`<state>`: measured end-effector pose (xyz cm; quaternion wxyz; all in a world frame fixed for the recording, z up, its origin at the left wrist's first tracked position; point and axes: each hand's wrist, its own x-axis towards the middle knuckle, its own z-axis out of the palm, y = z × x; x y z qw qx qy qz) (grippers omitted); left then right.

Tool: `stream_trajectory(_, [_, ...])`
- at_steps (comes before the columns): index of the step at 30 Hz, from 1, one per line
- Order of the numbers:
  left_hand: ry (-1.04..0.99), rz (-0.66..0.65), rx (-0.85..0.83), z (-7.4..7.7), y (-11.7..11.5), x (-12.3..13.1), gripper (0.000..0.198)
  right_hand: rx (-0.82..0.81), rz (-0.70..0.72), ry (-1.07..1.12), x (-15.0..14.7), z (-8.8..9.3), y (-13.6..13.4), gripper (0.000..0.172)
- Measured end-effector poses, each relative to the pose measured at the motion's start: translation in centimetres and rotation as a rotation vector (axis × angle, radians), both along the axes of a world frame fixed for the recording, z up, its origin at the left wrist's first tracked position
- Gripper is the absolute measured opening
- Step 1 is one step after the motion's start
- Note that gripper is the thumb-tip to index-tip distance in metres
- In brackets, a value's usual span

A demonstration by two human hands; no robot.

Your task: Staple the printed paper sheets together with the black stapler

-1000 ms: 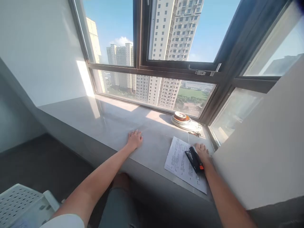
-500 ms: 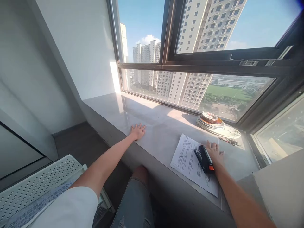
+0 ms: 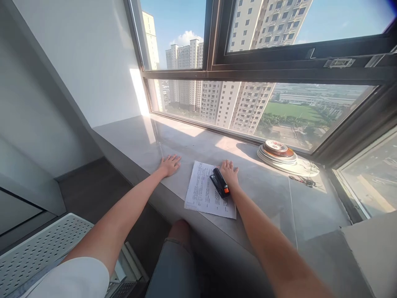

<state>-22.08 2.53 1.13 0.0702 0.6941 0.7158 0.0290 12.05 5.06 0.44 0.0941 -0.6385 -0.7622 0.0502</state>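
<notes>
My left hand (image 3: pixel 170 165) lies flat on the grey stone windowsill (image 3: pixel 173 182), fingers spread, holding nothing. To its right is a printed sheet of paper (image 3: pixel 198 186), which may be more than one sheet. A black stapler (image 3: pixel 219 183) with an orange patch rests on the paper's right part. My right hand (image 3: pixel 230 173) lies palm down beside the stapler at the paper's right edge, its fingers stretched out and apart. Whether the palm presses on the paper or on the stapler's side, I cannot tell.
A stack of plates (image 3: pixel 276 154) stands by the window at the right, with a pair of scissors (image 3: pixel 304 181) in front of it. A white perforated rack (image 3: pixel 46 244) is at lower left. The window frame (image 3: pixel 279 72) borders the sill.
The paper and the stapler on it have slid left along the sill together with my right hand, away from the plates and nearer my left hand. My left hand stays flat on the sill.
</notes>
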Motion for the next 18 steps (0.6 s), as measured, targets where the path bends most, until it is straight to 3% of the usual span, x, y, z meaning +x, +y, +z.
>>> stream_trajectory(6, [0.001,0.008,0.010,-0.2,1.6,-0.1,0.068,-0.018,0.096,0.034,-2.3,0.4,1.3,0.067])
stream_trajectory(10, [-0.015,0.007,0.024,0.0,1.6,0.0,0.068,0.037,0.050,0.021,-2.1,0.5,0.2,0.072])
stream_trajectory(15, [-0.040,0.032,0.107,0.4,0.8,0.9,0.062,0.013,0.000,-0.074,0.1,0.3,-2.0,0.071])
stream_trajectory(18, [-0.060,0.097,0.355,1.2,-0.4,1.6,0.052,0.021,-0.058,-0.111,3.2,-0.2,-3.2,0.071])
